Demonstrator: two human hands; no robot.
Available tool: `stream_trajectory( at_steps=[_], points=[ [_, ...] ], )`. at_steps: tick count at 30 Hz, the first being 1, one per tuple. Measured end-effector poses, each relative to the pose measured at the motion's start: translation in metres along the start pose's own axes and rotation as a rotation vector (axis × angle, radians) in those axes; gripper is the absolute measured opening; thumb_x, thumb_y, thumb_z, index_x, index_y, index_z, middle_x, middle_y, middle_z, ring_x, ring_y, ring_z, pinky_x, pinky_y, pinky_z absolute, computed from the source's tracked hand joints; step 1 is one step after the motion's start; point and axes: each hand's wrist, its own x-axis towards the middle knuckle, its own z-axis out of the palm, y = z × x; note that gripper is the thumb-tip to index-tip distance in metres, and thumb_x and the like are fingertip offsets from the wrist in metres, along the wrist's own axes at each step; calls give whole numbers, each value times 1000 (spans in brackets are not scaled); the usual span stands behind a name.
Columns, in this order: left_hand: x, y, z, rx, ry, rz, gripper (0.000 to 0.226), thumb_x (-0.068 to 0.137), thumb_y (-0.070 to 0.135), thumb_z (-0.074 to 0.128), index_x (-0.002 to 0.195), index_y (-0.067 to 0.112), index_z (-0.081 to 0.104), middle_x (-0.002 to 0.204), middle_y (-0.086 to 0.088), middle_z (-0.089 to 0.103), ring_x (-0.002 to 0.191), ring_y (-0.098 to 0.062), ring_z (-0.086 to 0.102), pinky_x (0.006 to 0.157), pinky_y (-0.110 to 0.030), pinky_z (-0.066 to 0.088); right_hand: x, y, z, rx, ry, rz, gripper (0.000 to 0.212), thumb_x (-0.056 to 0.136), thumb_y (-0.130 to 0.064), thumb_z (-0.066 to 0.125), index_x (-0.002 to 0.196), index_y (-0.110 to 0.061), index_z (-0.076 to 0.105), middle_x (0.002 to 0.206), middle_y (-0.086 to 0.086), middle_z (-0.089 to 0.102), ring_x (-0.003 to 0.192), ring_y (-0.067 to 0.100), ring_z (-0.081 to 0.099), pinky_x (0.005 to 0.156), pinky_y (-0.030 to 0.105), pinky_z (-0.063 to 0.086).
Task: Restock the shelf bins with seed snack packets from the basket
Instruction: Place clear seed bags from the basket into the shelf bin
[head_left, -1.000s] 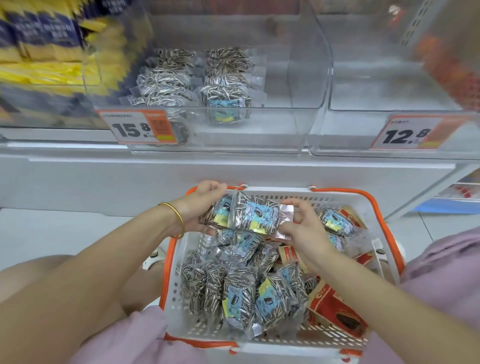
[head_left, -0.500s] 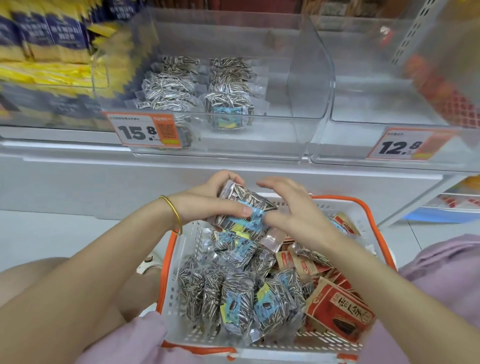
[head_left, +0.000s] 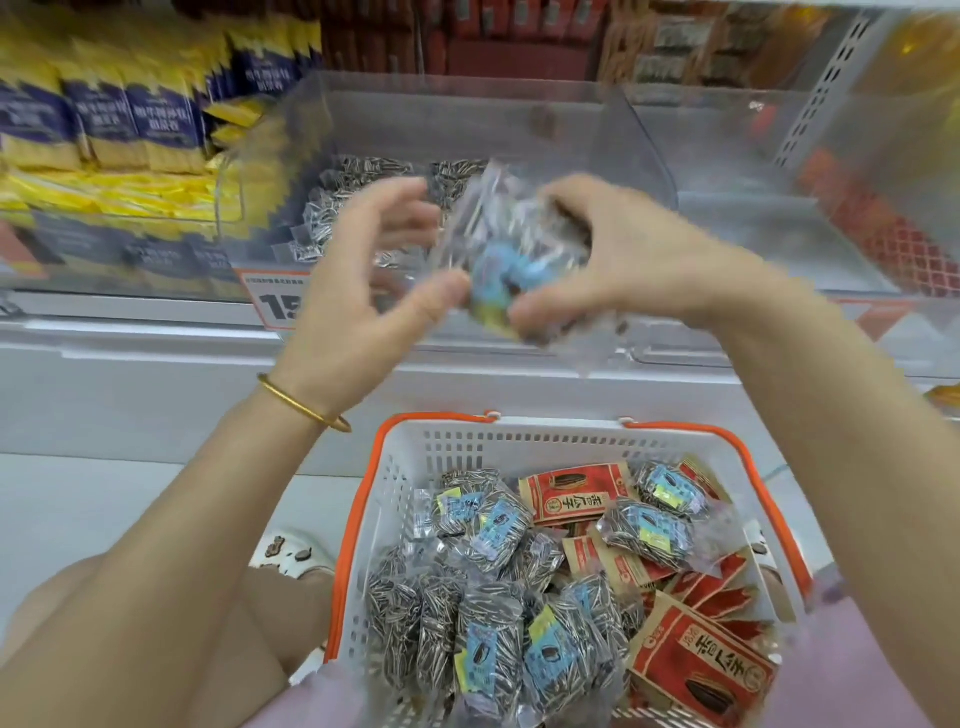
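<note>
Clear seed packets (head_left: 511, 254) are gripped between left hand (head_left: 363, 291) and right hand (head_left: 618, 260) at the bin (head_left: 613, 135) front edge; bin is part-filled, basket (head_left: 467, 441) still well stocked.

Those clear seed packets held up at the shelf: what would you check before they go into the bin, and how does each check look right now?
1. Grip: both the left hand and right hand hold the clear seed packets. Ok.
2. Matching stock: the middle bin already holds the same striped seed packets. Ok.
3. Space in the bin: its right part looks bare. Ok.
4. Number of packets held: blurred. Cannot tell.
5. Supply left: the basket holds more packets. Ok.
</note>
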Motion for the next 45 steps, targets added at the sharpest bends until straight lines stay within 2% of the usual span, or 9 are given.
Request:
stream_trajectory(
  at_steps=[4, 8, 12, 18, 24, 31, 37, 41, 45],
  points=[
    [14, -30, -17, 470, 203, 138, 26, 87, 13, 49, 110, 5, 59, 108, -8, 60, 104, -19, 51, 91, -27, 38, 58, 5, -25, 34, 140, 119, 93, 55, -47, 85, 132, -17, 43, 118, -4, 61, 91, 10, 67, 72, 34, 57],
    [17, -48, -14, 595, 112, 38, 30, 84, 22, 42, 101, 12, 65, 104, -5, 64, 104, -27, 57, 87, -46, 46, 104, 3, -15, -411, -156, 157, 105, 61, -48, 83, 144, -14, 28, 140, 2, 40, 108, 21, 52, 82, 36, 53],
    [17, -51, -11, 659, 97, 12, 28, 82, 23, 42, 97, 17, 65, 103, 0, 64, 104, -25, 57, 86, -48, 45, 121, -3, -4, -444, -308, 132, 108, 62, -45, 84, 148, -23, 22, 152, -2, 29, 122, 23, 50, 95, 40, 50],
    [17, -48, -12, 686, 96, -18, 30, 82, 27, 40, 96, 17, 65, 103, 0, 62, 105, -25, 55, 83, -38, 37, 118, -3, -7, -437, -441, 204, 100, 68, -37, 82, 148, -26, 24, 150, 0, 32, 77, 11, 65, 62, 28, 55],
    [15, -48, -11, 716, 90, -39, 27, 84, 24, 41, 97, 19, 65, 103, 1, 60, 104, -22, 52, 80, -31, 26, 121, 21, 33, -729, -371, 144, 112, 50, -66, 80, 142, -33, 25, 136, 7, 30, 115, 33, 48, 95, 49, 46],
    [14, -46, -8, 730, 90, -54, 27, 86, 22, 41, 96, 20, 65, 103, 1, 60, 102, -22, 53, 82, -31, 24, 116, 19, 15, -262, -466, 240, 78, 70, -37, 81, 136, -33, 39, 118, -3, 40, 111, 21, 51, 82, 41, 57],
    [14, -47, -5, 715, 103, -40, 31, 85, 22, 36, 92, 20, 66, 100, 3, 60, 99, -20, 53, 80, -26, 18, 114, 21, 31, -381, -326, 133, 55, 80, -36, 73, 128, -22, 50, 106, 1, 46, 95, 23, 52, 66, 35, 56],
    [13, -47, -3, 716, 107, -23, 34, 84, 24, 33, 89, 20, 66, 99, 4, 62, 98, -21, 55, 78, -23, 16, 116, 17, 45, -500, -241, 21, 55, 82, -47, 67, 123, -14, 50, 120, 7, 55, 98, 21, 49, 84, 30, 43],
    [12, -47, -4, 730, 108, -19, 35, 86, 25, 33, 90, 20, 67, 97, 3, 62, 98, -21, 55, 80, -24, 18, 102, 10, 23, -450, -238, 218, 57, 83, -55, 61, 111, -8, 45, 107, 6, 53, 91, 26, 62, 76, 43, 55]
  ],
)
